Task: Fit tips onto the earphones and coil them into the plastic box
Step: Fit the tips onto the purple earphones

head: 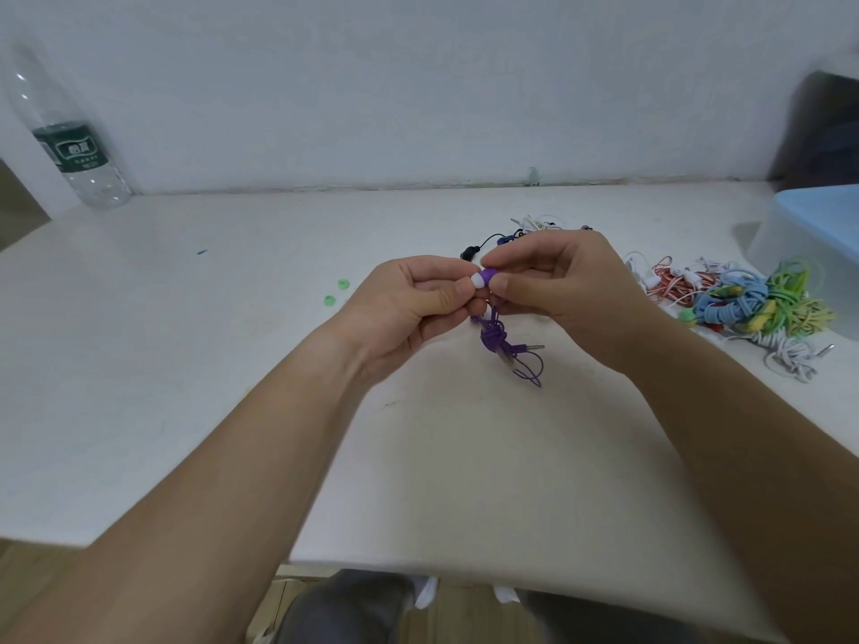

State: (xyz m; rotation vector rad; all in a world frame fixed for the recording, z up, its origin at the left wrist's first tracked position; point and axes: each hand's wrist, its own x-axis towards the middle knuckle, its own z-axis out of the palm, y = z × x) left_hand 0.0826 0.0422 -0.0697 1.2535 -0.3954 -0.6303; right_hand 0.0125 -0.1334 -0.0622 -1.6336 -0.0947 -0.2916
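My left hand (409, 299) pinches the white tip (477, 281), my right hand (558, 290) the purple earbud (489, 274), pressed together above the surface (232, 364); I'd push straight on with a slight twist. Its cable (495, 339) dangles toward six o'clock, the plastic box (818, 244) sits at three

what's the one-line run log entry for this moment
step: fitting tip; left hand: pinches white tip; right hand: pinches purple earbud; cable: hangs knotted; plastic box: untouched

forearms bare to the near edge; left hand (409, 313) and right hand (564, 290) bare, nails short; grey trousers (344, 606) on both legs.
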